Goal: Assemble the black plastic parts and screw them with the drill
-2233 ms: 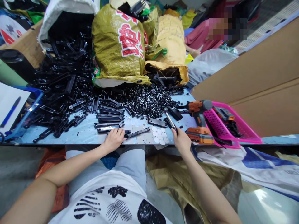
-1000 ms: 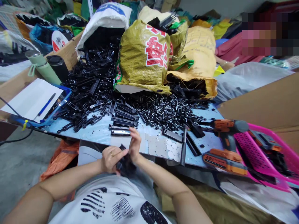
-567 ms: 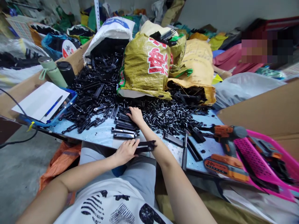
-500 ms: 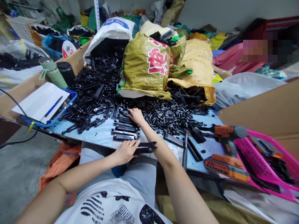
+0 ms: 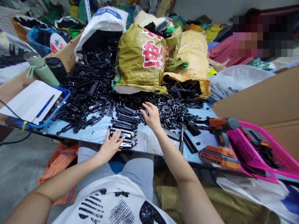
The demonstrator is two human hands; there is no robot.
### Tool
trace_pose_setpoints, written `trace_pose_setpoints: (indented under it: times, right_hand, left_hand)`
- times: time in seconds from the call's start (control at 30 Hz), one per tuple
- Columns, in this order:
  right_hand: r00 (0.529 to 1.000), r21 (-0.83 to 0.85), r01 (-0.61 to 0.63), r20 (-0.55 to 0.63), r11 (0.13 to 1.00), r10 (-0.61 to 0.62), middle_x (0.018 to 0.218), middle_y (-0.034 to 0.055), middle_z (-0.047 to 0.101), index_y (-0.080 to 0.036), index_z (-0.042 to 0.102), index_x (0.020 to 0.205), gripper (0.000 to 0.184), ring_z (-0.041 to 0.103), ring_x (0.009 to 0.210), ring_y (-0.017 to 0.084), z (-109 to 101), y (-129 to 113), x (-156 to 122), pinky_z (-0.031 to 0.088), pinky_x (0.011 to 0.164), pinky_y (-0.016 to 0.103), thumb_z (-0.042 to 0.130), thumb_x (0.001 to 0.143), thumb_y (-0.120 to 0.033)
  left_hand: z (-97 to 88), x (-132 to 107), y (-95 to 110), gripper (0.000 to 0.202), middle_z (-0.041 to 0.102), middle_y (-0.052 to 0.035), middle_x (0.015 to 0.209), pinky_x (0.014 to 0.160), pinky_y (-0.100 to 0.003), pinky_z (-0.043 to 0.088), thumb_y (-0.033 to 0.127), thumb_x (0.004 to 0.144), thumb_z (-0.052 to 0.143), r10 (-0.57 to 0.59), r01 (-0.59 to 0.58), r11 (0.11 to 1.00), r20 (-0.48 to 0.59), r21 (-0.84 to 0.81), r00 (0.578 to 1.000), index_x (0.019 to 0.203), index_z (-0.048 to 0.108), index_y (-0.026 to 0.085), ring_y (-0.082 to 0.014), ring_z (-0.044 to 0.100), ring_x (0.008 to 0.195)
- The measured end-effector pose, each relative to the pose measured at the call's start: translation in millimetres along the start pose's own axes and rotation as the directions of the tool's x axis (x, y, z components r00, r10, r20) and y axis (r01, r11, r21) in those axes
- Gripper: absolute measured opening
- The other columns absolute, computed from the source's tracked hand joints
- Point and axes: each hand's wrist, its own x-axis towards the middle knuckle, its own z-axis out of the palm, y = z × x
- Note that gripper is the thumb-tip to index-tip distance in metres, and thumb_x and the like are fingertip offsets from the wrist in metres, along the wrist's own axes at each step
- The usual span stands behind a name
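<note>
I see long, glossy black plastic bars (image 5: 125, 125) w/ forked ends, side by side on the light-blue worktop (image 5: 97, 131). L-hand grip (image 5: 110, 147): fingers splayed across nearest bars. R-hand grip (image 5: 152, 117): fingers loosely parted, nr small black pcs w/ silver pins (image 5: 174, 109).

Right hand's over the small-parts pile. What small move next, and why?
Probably lower the right hand to pinch one piece from the small-parts pile: that hand looks open and holds nothing visible, while the left hand lies over the black bars.
</note>
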Motion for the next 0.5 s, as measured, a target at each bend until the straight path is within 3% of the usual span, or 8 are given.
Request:
trace_pose_setpoints:
  times: [0.1,0.2,0.33,0.4,0.5]
  right_hand:
    - [0.982,-0.095,-0.109,-0.166,0.989,0.092,0.125,0.0131,0.055,-0.018,0.057,0.122,0.042,0.047,0.116,0.025,-47.3,26.7,-30.1,0.035,0.099,0.042,0.048,0.089,-0.044]
    - [0.932,-0.187,-0.291,-0.278,0.938,0.234,0.117,0.0134,0.058,-0.016,0.06,0.115,0.043,0.05,0.112,0.026,-94.0,63.2,-68.9,0.037,0.097,0.043,0.049,0.087,-0.046]
    - [0.861,-0.355,-0.491,-0.333,0.795,0.383,0.114,0.0168,0.06,-0.012,0.061,0.114,0.045,0.051,0.111,0.028,-154.1,102.8,-122.4,0.036,0.097,0.041,0.05,0.085,-0.044]
    - [0.775,-0.459,-0.631,-0.41,0.625,0.481,0.119,0.0214,0.056,-0.011,0.057,0.121,0.052,0.048,0.114,0.033,-180.0,118.6,-143.9,0.036,0.096,0.044,0.054,0.083,-0.045]
    - [0.57,-0.524,-0.791,-0.444,0.315,0.691,0.122,0.031,0.05,-0.006,0.05,0.128,0.071,0.046,0.114,0.042,-208.5,147.3,-163.1,0.039,0.085,0.049,0.059,0.077,-0.054]
  left_hand:
    - [-12.2,26.4,23.0,0.073,0.024,-0.0193,0.15,0.111,-0.059,0.014,0.06,0.085,0.043,-0.072,0.071,0.993,-0.006,-0.095,0.997,0.142,0.034,0.014,-0.0325,0.014,0.141]
    - [-17.8,48.7,46.8,0.075,0.021,-0.0174,0.152,0.113,-0.054,0.014,0.062,0.087,0.035,-0.08,0.077,0.983,-0.008,-0.168,0.997,0.142,0.033,0.012,-0.0301,0.01,0.142]
    - [0.2,50.6,49.5,0.076,0.023,-0.0183,0.151,0.112,-0.057,0.013,0.061,0.085,0.041,-0.084,0.088,0.984,0.036,-0.154,0.996,0.143,0.031,0.012,-0.0321,0.013,0.141]
    - [13.2,44.3,37.1,0.076,0.026,-0.0169,0.15,0.111,-0.059,0.012,0.059,0.085,0.045,-0.036,0.043,0.991,0.056,-0.127,0.998,0.145,0.026,0.016,-0.033,0.014,0.141]
    - [23.0,36.1,19.2,0.078,0.026,-0.0147,0.151,0.112,-0.058,0.009,0.058,0.085,0.045,0.06,-0.053,0.993,0.063,-0.109,0.996,0.147,0.021,0.017,-0.0312,0.012,0.142]
